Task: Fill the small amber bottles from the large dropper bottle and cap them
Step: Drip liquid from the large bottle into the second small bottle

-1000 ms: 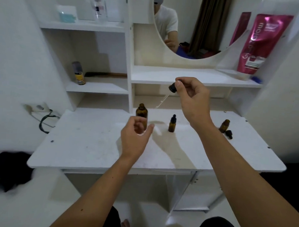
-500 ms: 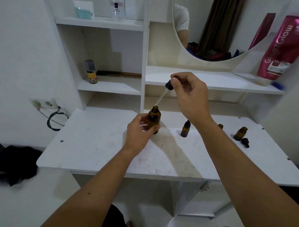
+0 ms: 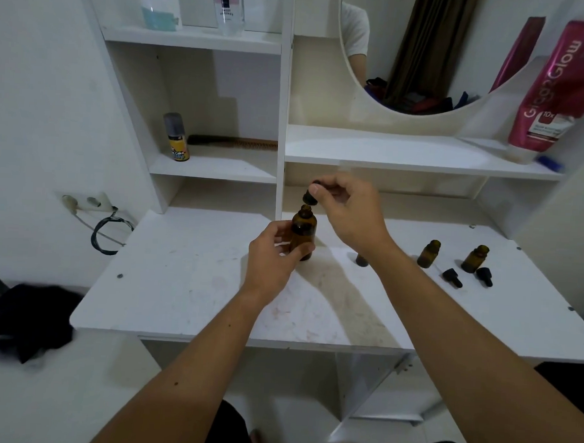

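A person looks down at a white table [image 3: 187, 283] set against a shelf unit. The left hand [image 3: 272, 257] wraps its fingers [image 3: 297, 253] around the lower body of the large dropper bottle [image 3: 303, 233], which stands upright near the middle of the table, its long axis vertical and its mouth open. Directly above that mouth, almost touching it, the right hand [image 3: 348, 212] pinches the black dropper cap [image 3: 310, 197] between thumb and forefinger; the glass tube below the cap seems to be already down inside the neck, though it cannot be made out clearly. The cap sits just over the neck and slightly tilted, so the coming move likely turns on lowering it straight down along the bottle's axis, either to draw liquid or to seat it. The right hand is the nearer one to the small bottles. The large bottle is dark amber glass, rounded at the shoulder, and its fill level cannot be told. To the right, well apart from it, two small amber bottles [image 3: 429, 253] [image 3: 475, 258] stand uncapped, each with a black cap [image 3: 452, 277] [image 3: 484, 276] lying on the table just in front. Another small bottle [image 3: 362, 260] is mostly hidden behind the right wrist, so its state is unclear. At least two bottles are not yet capped.
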`<action>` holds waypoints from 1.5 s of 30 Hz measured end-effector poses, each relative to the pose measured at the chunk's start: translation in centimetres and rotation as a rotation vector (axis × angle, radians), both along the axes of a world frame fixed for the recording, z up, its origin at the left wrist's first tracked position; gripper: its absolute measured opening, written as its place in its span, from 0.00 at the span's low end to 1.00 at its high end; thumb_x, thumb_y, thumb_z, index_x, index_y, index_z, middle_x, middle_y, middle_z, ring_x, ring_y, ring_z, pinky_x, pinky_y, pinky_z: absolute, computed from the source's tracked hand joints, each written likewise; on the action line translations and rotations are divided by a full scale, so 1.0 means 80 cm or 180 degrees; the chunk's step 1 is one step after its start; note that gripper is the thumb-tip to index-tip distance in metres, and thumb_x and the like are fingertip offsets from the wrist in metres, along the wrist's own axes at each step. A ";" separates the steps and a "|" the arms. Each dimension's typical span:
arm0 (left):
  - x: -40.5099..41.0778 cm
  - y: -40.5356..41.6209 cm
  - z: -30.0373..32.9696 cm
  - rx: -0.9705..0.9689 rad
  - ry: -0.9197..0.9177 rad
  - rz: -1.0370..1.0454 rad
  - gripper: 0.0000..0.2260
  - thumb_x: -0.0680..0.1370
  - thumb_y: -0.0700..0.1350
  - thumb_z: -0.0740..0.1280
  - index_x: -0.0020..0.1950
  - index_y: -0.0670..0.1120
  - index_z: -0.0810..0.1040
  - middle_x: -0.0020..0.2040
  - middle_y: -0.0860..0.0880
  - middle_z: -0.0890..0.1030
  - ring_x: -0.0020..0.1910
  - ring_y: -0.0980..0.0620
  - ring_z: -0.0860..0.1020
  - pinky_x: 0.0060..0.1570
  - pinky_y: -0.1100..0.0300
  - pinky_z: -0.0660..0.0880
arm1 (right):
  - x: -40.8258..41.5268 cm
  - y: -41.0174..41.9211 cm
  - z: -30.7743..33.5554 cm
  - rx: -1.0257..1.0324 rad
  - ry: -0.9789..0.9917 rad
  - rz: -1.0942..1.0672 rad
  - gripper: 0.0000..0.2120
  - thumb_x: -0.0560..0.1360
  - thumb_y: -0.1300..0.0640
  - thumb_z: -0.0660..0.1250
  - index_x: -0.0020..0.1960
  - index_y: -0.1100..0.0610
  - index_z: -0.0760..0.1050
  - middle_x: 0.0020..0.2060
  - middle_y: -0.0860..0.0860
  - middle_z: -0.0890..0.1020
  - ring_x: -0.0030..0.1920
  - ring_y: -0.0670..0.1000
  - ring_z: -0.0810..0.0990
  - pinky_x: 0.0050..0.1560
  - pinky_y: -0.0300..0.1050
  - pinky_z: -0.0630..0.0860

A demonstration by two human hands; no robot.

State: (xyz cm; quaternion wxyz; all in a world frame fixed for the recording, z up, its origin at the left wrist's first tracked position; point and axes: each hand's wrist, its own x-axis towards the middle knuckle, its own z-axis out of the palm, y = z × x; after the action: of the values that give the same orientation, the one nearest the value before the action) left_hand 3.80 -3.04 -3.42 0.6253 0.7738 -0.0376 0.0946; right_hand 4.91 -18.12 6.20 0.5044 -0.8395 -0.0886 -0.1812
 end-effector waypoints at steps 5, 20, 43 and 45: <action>0.002 0.001 -0.002 0.0028 0.0036 -0.0001 0.21 0.75 0.47 0.78 0.65 0.52 0.77 0.54 0.63 0.81 0.54 0.64 0.80 0.50 0.73 0.75 | 0.000 0.005 -0.016 -0.0002 0.0155 0.0042 0.05 0.80 0.57 0.73 0.55 0.54 0.85 0.49 0.46 0.86 0.51 0.43 0.84 0.56 0.35 0.81; 0.001 -0.002 -0.002 0.0186 0.0085 0.0058 0.23 0.76 0.48 0.78 0.68 0.50 0.76 0.57 0.58 0.80 0.57 0.57 0.80 0.57 0.67 0.75 | 0.004 0.009 -0.017 0.0110 0.0241 0.0006 0.05 0.81 0.57 0.72 0.55 0.55 0.85 0.48 0.48 0.87 0.51 0.46 0.85 0.56 0.38 0.81; -0.014 -0.011 0.002 0.0286 0.0112 0.0199 0.25 0.76 0.49 0.77 0.72 0.51 0.75 0.67 0.52 0.81 0.63 0.51 0.79 0.67 0.51 0.78 | -0.026 -0.019 0.056 0.0482 -0.0626 -0.0150 0.09 0.83 0.57 0.69 0.61 0.54 0.83 0.53 0.48 0.87 0.57 0.47 0.85 0.63 0.40 0.80; -0.019 -0.013 0.002 0.0328 0.0142 0.0271 0.29 0.75 0.52 0.78 0.73 0.53 0.72 0.69 0.52 0.79 0.62 0.52 0.79 0.64 0.54 0.78 | -0.034 -0.027 0.056 0.0542 -0.0647 -0.0189 0.09 0.84 0.58 0.69 0.62 0.56 0.83 0.53 0.48 0.87 0.56 0.46 0.85 0.63 0.39 0.80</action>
State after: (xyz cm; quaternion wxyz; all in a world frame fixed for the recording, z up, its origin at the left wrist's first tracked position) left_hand 2.30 -4.08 -3.30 0.5806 0.8078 0.0045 0.1017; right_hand 2.22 -20.26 10.68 0.5567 -0.7732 -0.0988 -0.2871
